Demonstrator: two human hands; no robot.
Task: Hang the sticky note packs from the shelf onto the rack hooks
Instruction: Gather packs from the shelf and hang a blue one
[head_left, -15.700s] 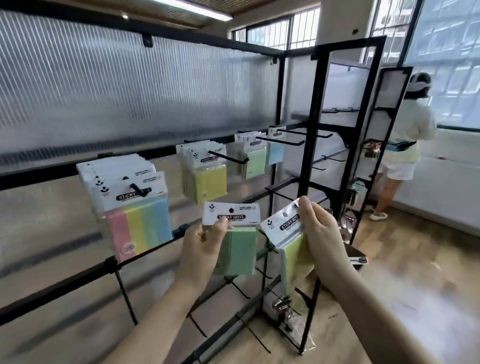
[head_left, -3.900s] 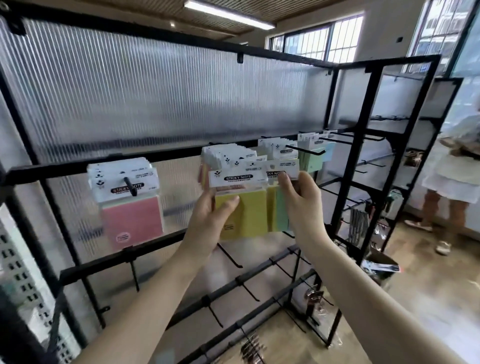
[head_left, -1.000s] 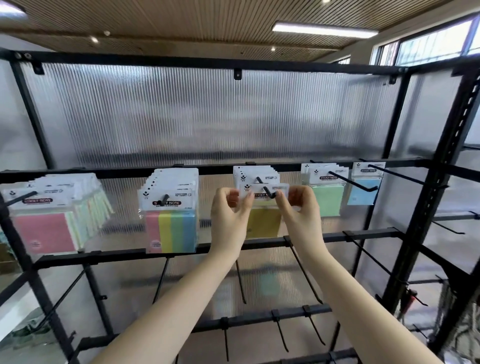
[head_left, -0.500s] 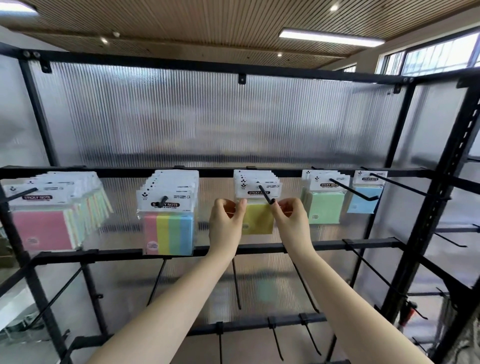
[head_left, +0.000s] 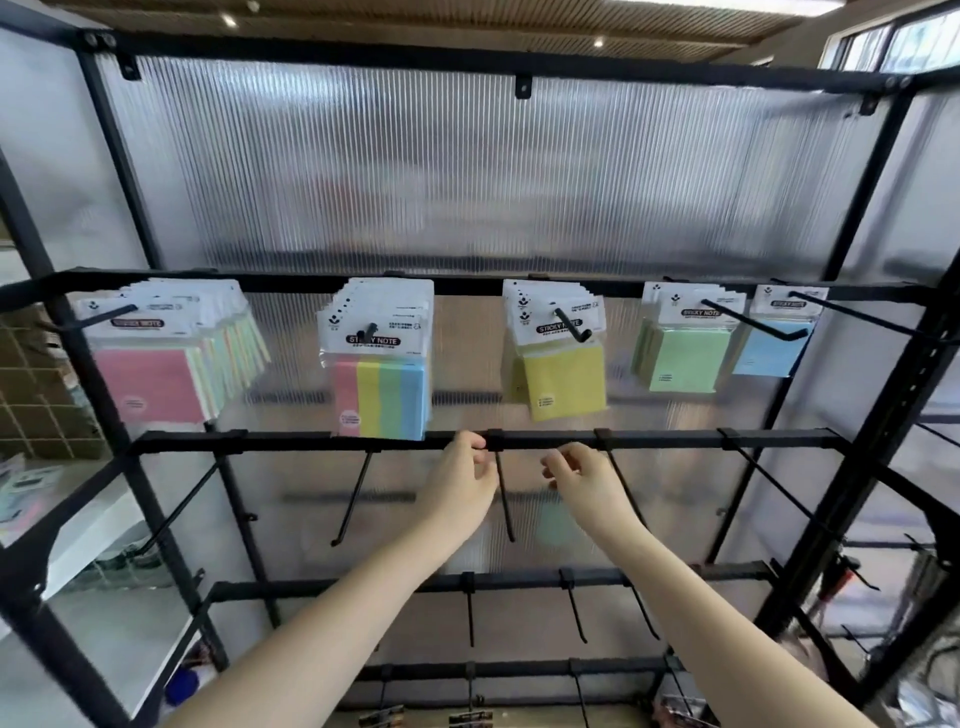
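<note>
both my left hand (head_left: 460, 480) and right hand (head_left: 584, 480) have let go and dropped below the bar, fingers loosely curled and empty. the yellow sticky note pack in clear wrap (head_left: 563, 376) now hangs free on the black wire rack hook (head_left: 571, 325); i judge this hanging done.

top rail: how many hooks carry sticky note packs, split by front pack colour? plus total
Pink front pack: 1 hook
Striped multicolour front pack: 1 hook
Yellow front pack: 1 hook
Green front pack: 1 hook
Blue front pack: 1 hook
Total: 5 loaded hooks
</note>
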